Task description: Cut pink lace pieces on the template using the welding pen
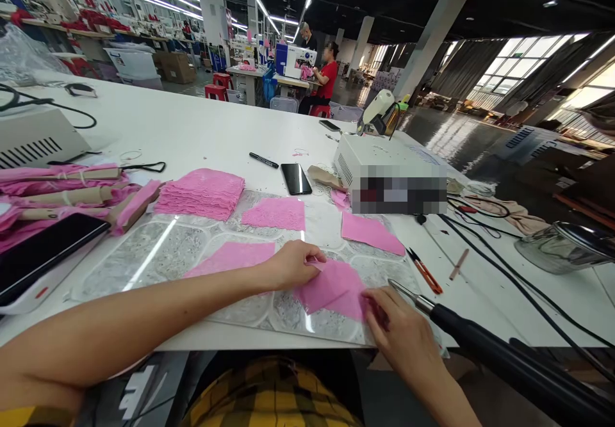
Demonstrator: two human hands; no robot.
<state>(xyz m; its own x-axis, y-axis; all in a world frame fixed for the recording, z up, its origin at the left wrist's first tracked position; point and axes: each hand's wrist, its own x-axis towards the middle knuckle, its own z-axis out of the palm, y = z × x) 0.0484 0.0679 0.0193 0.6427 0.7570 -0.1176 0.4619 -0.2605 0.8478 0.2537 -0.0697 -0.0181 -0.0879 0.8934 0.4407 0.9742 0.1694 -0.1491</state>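
Observation:
My left hand (291, 264) pinches the top edge of a small pink fabric piece (331, 286) lying on a clear plastic sheet (158, 248) near the table's front edge. My right hand (401, 332) presses its fingertips on the lower right corner of the same piece, and a black-handled tool with a metal tip (461, 328) runs along the back of that hand. Other flat pink pieces lie nearby: one under my left forearm (230, 257), one behind it (273, 213) and one to the right (372, 232). A stack of pink pieces (202, 193) sits further left.
A white machine box (384, 171) stands at the back right, with cables (509, 280) running toward me. A black phone (296, 178), a marker (263, 160) and orange-handled snips (424, 271) lie around the sheet. Pink rolls (62, 190) and a dark-topped device (43, 254) occupy the left. People sit at sewing machines far behind.

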